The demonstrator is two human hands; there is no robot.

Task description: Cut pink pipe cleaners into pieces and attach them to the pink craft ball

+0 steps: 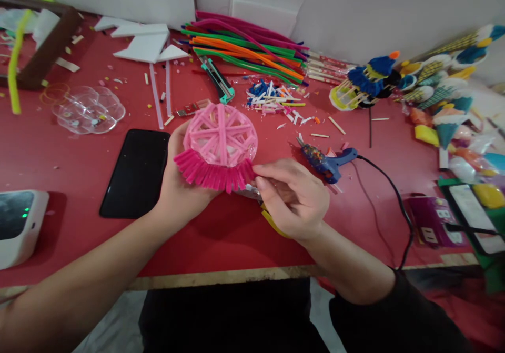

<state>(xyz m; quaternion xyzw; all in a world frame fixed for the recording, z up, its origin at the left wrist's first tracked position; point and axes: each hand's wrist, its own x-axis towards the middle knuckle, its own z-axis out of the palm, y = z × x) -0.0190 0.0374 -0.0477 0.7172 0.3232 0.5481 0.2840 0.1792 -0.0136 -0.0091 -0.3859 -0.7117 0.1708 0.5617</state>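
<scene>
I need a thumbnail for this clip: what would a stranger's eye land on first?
The pink wheel with its dark pink fringe, at the centre, gripped by the left hand while the right hand touches the fringe's right end. Next, the bright bundle of pipe cleaners at the back of the red table, and the blue glue gun just right of the hands.

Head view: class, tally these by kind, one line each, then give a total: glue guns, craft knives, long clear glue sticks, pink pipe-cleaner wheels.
Glue gun: 1
Craft knife: 1
Clear glue sticks: 2
Pink wheel, held in the left hand, with the right hand at its fringe: 1
Total: 5
</scene>
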